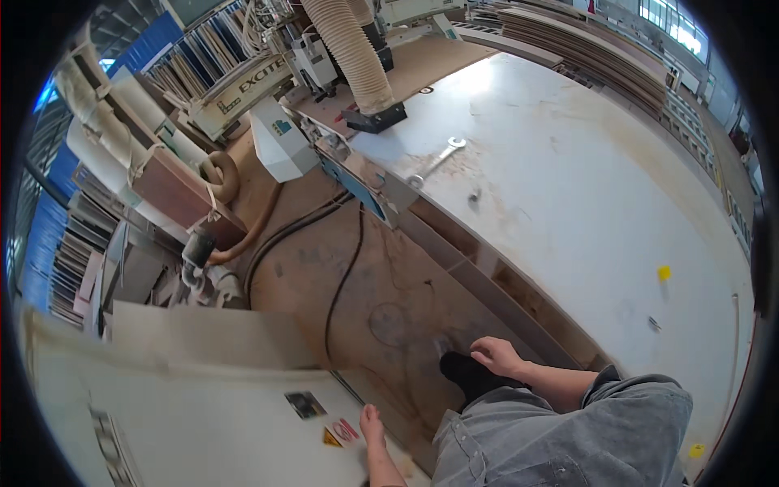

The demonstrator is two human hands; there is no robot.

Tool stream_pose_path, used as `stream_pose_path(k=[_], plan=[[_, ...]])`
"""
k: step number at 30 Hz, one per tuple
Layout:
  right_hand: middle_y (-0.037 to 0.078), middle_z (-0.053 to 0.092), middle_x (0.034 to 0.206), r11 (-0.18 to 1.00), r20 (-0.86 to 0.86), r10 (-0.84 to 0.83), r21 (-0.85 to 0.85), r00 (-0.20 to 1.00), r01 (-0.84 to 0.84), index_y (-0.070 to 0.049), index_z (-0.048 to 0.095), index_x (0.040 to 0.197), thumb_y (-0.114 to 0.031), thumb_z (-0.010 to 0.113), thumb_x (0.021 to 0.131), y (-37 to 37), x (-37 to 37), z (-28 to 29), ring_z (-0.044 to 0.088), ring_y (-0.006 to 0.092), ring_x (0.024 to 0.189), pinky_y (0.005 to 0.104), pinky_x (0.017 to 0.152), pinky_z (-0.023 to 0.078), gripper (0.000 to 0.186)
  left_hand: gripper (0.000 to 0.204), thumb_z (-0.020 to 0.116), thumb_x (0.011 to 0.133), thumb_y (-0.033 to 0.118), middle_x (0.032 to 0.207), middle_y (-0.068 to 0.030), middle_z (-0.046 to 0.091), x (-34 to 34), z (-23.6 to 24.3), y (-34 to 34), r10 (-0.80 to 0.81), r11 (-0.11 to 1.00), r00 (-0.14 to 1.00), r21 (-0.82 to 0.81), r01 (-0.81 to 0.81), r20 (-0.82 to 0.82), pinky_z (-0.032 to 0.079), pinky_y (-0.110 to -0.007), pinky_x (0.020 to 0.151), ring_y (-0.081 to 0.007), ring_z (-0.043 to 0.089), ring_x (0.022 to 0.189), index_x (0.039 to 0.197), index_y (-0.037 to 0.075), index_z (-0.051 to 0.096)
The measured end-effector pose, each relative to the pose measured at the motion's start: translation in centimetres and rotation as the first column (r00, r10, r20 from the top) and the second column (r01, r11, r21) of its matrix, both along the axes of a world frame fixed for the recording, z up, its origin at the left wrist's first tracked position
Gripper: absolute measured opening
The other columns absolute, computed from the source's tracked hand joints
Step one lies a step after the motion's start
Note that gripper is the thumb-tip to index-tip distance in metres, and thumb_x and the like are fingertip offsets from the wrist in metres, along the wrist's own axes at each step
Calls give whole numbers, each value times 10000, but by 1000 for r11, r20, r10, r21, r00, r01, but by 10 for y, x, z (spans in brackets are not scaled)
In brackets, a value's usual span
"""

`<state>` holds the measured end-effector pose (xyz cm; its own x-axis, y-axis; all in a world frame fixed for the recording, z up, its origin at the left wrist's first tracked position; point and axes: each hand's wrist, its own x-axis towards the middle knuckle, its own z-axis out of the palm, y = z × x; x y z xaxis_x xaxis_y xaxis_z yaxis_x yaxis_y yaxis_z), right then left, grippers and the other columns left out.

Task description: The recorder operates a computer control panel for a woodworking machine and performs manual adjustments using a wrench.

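Head view: cabinet [219,430] beside left fingers [370,412], table [600,243] near right fingers [485,347]; both half-curled, empty.

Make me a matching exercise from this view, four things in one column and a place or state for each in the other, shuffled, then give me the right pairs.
Things
1. Left hand
2. Right hand
3. Wrench
4. Ribbed hose

Places and states
A. Beside the black-clad leg
B. Cream-coloured, ending in a black head
C. Just right of the red-and-white sticker in the picture
D. Lying on the white worktop

Right pairs: 1-C, 2-A, 3-D, 4-B.
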<state>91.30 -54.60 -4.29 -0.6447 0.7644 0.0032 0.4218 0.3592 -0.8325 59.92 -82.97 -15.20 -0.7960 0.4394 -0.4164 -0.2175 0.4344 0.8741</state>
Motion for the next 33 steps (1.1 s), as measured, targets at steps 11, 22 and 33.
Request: stream_pose_path(k=[11, 22, 33], plan=[[85, 668, 926, 957, -50, 256, 155, 965, -245, -80, 641, 1055, -183, 676, 908, 227, -360, 50, 636, 271, 736, 332, 661, 500, 183, 437, 549, 940, 453, 871, -97, 628, -236, -43, 135, -327, 690, 915, -601, 403, 238, 467, -356, 655, -212, 571, 815, 989, 41, 688], [66, 692, 927, 939, -160, -146, 287, 976, 187, -72, 643, 1127, -205, 649, 932, 481, -606, 100, 642, 236, 703, 343, 637, 492, 236, 441, 543, 1008, 338, 1175, -191, 654, -585, 33, 445, -482, 818, 835, -480, 318, -267, 511, -391, 878, -332, 636, 1056, 1254, -24, 596], [101, 696, 874, 692, -214, -596, 350, 774, 631, -46, 706, 989, -157, 687, 866, 781, -683, 88, 638, 261, 686, 356, 638, 495, 167, 424, 664, 886, 77, 1282, -173, 605, -641, 165, 953, -413, 527, 176, -76, 847, -894, 462, -423, 987, -384, 582, 1136, 1294, 10, 569]])
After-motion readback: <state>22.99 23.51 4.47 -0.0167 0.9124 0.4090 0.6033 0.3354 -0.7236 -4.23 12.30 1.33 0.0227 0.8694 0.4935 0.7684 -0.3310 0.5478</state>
